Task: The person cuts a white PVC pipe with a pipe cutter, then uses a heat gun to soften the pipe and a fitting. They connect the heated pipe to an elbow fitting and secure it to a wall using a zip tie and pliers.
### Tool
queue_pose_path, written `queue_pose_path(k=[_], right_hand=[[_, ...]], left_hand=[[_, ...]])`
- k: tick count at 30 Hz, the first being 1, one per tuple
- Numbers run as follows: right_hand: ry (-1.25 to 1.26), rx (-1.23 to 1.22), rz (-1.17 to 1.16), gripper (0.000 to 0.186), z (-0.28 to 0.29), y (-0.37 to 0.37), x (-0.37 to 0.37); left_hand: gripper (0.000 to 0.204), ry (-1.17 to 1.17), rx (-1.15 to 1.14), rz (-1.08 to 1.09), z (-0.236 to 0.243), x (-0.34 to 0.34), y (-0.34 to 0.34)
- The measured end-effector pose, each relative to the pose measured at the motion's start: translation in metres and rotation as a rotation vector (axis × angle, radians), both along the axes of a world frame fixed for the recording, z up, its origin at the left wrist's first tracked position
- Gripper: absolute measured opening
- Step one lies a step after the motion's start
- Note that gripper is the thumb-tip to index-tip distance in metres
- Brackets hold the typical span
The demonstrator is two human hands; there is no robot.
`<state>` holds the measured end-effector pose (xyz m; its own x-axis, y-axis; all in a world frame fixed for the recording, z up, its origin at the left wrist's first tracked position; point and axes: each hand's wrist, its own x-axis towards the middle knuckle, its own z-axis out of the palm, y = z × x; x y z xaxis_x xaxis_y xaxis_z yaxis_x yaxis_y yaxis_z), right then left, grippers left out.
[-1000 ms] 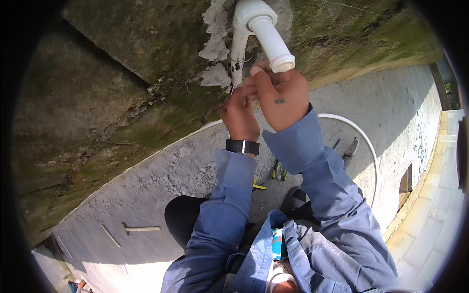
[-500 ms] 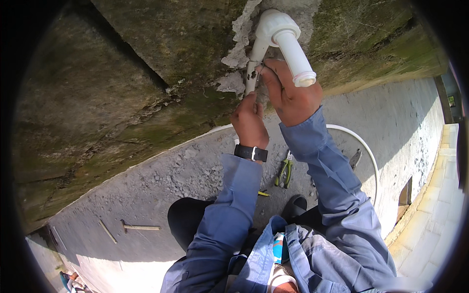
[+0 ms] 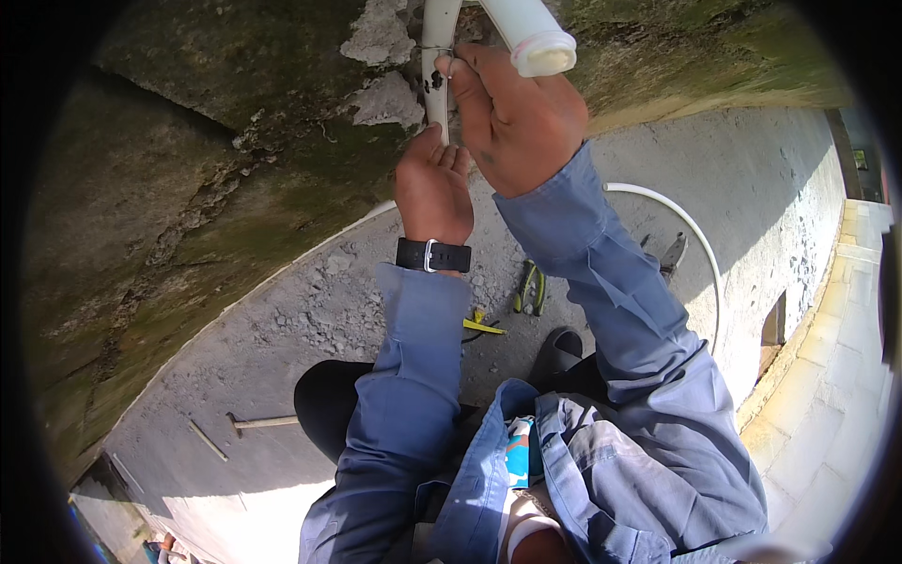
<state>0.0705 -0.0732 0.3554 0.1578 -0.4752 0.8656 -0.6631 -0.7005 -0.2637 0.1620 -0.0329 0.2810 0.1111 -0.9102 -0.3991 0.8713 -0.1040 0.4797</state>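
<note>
A white plastic pipe (image 3: pixel 436 99) stands against the mossy stone wall (image 3: pixel 188 179), with a thin wire (image 3: pixel 438 48) looped around it and dark smudges just below the loop. My right hand (image 3: pixel 526 127) pinches the wire at the pipe's right side. Lower down, my left hand (image 3: pixel 434 193) has its fingers closed on the pipe; a black watch strap is on that wrist. A thicker white pipe end (image 3: pixel 545 54) juts out over the right hand. The elbow joining it lies outside the picture's top edge.
Green-handled pliers (image 3: pixel 531 288), a yellow tool (image 3: pixel 485 325) and a grey metal tool (image 3: pixel 674 254) lie on the concrete. Rubble (image 3: pixel 329 303) lines the wall's foot. A white hose (image 3: pixel 693 226) curves at right. A hammer (image 3: pixel 265 422) and a stick (image 3: pixel 208 440) lie at left.
The whole view has shifted, so the pipe and both hands appear higher and further left. The elbow has left the picture. Both hands keep their places on the pipe and wire.
</note>
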Motion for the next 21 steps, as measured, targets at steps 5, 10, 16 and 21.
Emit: queue_pose_path(k=[5,10,16,21], right_hand=[[-0.141,0.127,0.019,0.017,-0.001,0.003,0.002],[-0.779,0.768,0.157,0.009,0.019,0.023,0.02],[-1.59,1.31,0.493,0.023,0.033,0.016,0.019],[-1.248,1.422,0.583,0.032,0.031,0.017,-0.013]], left_hand=[[0.064,0.063,-0.057,-0.049,-0.019,-0.002,-0.004],[0.058,-0.021,0.049,-0.11,-0.02,0.003,0.001],[0.039,-0.716,0.091,-0.234,0.015,-0.003,0.013],[0.055,-0.186,0.143,-0.118,-0.002,-0.003,0.002]])
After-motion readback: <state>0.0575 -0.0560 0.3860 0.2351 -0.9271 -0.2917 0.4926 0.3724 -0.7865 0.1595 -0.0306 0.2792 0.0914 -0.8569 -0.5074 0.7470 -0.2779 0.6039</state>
